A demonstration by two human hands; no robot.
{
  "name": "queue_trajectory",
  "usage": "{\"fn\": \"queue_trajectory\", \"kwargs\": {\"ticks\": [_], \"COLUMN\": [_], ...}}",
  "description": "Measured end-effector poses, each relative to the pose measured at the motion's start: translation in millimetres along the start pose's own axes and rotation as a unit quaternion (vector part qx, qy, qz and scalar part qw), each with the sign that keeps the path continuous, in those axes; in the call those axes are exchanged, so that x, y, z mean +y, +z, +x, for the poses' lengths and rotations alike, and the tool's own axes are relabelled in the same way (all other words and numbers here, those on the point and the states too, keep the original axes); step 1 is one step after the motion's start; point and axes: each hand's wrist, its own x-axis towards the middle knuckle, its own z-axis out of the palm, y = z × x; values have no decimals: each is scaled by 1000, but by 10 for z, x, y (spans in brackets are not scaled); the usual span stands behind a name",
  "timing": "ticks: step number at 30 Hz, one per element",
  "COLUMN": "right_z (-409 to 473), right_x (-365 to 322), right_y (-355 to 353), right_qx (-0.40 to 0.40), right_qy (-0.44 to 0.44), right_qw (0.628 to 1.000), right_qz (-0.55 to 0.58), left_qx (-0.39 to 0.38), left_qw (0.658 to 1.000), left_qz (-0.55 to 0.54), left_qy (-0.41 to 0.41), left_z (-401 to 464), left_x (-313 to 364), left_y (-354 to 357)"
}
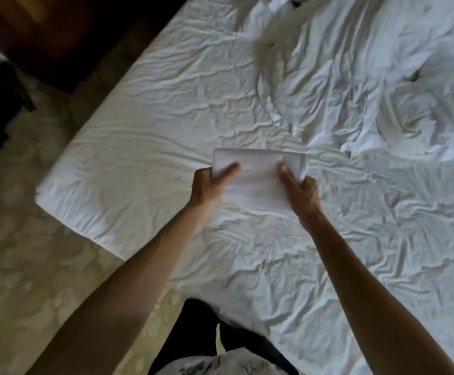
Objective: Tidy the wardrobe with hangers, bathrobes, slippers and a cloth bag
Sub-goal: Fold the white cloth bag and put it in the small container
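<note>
A person is standing at the edge of a bed (pixel 166 125) covered in a wrinkled white sheet, holding a folded white cloth (pixel 258 180) — likely the cloth bag, though that is a guess — just above the mattress. The left hand (pixel 209 185) is clamping its left end and the right hand (pixel 300 188) its right end, thumbs on top, hands apart, probably keeping the folds from slipping open. The cloth is looking flat, rectangular and neatly squared, slightly blurred. Rumpled white bedding (pixel 382 90) is lying heaped beyond it — well apart.
</note>
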Motion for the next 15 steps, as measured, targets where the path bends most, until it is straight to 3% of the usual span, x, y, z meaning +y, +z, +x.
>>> {"fn": "queue_trajectory", "kwargs": {"ticks": [8,15], "right_z": [-1367,-2854], "right_x": [-897,-982], "right_y": [1401,3259], "right_qx": [-175,-342], "right_qy": [-102,-104], "right_qw": [977,924], "right_qz": [-63,-136], "left_qx": [178,341], "left_qw": [979,924], "left_qz": [-99,-175], "left_qy": [17,-8], "left_z": [-1346,-2561], "left_x": [137,-598], "left_y": [-1956,-3908]}}
